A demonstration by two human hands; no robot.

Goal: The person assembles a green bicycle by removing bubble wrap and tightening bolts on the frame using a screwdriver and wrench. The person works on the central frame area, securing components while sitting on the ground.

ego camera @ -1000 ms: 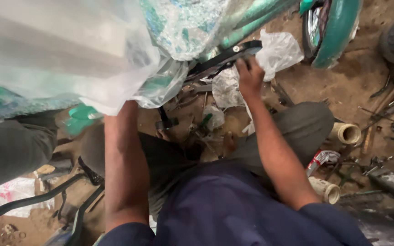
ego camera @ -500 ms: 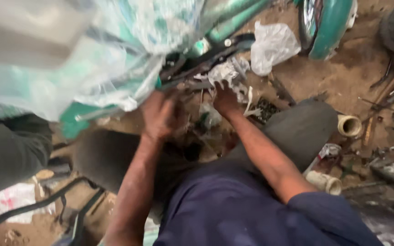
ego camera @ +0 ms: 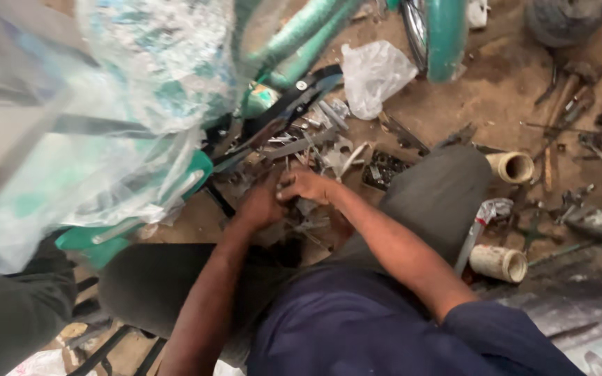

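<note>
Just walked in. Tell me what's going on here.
A person sits on the dirt ground, both hands together over a heap of small metal parts between the knees. The left hand and right hand touch, fingering something too small to identify. A green, plastic-wrapped bicycle frame looms beside them; tools lie scattered.

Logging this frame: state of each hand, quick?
Left hand: fingers curled down among the small metal parts; what it grips cannot be told.
Right hand: closed, pinching something small; too blurred to name.
</note>
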